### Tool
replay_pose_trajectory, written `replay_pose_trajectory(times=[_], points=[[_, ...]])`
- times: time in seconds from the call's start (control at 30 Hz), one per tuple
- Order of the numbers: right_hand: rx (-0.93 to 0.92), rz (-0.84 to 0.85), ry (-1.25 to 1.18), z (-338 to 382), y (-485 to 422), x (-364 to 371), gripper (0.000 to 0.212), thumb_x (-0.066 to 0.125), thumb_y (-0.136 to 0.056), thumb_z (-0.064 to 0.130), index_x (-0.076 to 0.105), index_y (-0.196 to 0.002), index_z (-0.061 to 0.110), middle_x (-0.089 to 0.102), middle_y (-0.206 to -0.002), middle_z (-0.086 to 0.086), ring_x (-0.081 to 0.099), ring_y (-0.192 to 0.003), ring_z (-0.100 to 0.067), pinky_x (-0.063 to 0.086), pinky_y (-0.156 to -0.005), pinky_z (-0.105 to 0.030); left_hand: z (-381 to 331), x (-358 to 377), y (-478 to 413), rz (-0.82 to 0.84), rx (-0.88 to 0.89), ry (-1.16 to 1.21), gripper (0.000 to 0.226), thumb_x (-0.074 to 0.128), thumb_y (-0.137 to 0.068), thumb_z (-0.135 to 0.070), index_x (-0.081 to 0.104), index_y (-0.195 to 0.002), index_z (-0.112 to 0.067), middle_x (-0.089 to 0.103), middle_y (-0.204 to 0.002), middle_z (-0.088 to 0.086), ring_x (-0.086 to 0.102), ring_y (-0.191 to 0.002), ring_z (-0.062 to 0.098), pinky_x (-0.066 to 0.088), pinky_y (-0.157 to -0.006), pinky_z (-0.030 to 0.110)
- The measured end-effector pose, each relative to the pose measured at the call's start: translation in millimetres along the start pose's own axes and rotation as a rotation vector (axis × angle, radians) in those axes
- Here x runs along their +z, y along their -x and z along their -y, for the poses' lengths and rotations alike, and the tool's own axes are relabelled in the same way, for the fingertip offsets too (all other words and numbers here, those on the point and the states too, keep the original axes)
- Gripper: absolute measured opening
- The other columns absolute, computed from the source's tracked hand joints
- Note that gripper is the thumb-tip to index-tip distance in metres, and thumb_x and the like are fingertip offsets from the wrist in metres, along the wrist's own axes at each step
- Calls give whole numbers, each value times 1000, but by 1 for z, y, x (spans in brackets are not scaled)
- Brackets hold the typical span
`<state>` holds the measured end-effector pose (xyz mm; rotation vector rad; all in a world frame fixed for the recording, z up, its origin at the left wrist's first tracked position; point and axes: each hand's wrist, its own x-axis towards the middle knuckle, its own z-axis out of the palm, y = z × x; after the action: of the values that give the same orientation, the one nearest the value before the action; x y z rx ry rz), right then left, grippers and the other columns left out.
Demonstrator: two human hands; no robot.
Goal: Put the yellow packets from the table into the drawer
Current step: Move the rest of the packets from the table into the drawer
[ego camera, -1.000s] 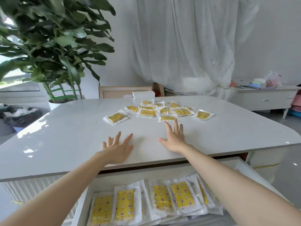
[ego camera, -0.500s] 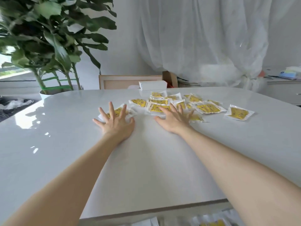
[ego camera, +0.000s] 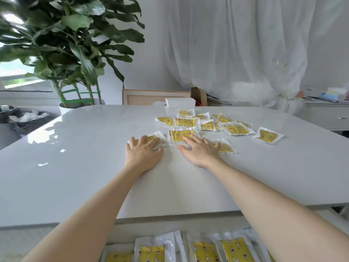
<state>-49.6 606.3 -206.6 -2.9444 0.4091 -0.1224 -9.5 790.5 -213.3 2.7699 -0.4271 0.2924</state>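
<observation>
Change: a second ago both hands are seen above bare table, short of the pile; now the left hand [ego camera: 143, 152] and right hand [ego camera: 200, 150] are laid on the nearest packets at mid-frame.
Meaning: contact is made, nothing is lifted yet; a drag or pick-up towards the near edge is judged to come next.
Left hand: its fingers are kept nearly straight and a little apart, pressed flat on one yellow packet [ego camera: 157, 138]; nothing is gripped.
Right hand: its fingers are spread wide and flat, the tips laid on a second packet [ego camera: 177, 135] and a third packet [ego camera: 226, 147].
Remaining packets [ego camera: 236, 129]: scattered right of centre on the white table [ego camera: 75, 167].
Drawer [ego camera: 332, 218]: open at the bottom edge, with stored packets [ego camera: 205, 250] lined up inside.
</observation>
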Motion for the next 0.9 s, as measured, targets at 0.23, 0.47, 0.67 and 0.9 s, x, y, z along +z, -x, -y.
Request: replay_pose_trajectory(times=[0.23,0.47,0.67,0.9], points=[[-91,-16,-15,9,73,-3,58,19,-91,69,20,-146,50,11,-160,16,11,-147,-19,0,-111,-62,-3,-25,72,23,14,18,46,38,-87,-59,42,-132,-50,37,-141,-8,26,-129,31,21,-110,39],[-175,76,-45,4,132,-22,60,27,-87,75,33,-141,50,18,-157,18,17,-146,-14,5,-114,-61,5,-76,116,362,68,41,38,26,-94,-51,43,-128,-55,37,-116,-6,28,-127,27,28,-105,39],[-260,230,-70,-4,160,-44,56,40,-89,66,41,-140,42,29,-155,9,24,-143,-21,22,-115,-48,7,-99,140,525,-58,109,53,55,-88,-37,38,-137,-47,26,-135,8,35,-120,30,34,-94,29],[-80,70,-316,-27,157,-64,38,54,-86,40,54,-124,40,49,-140,7,44,-130,-22,37,-107,-44,21,-105,142,371,-182,463,96,78,-74,-10,21,-148,-33,37,-141,5,45,-112,25,46,-90,35]])
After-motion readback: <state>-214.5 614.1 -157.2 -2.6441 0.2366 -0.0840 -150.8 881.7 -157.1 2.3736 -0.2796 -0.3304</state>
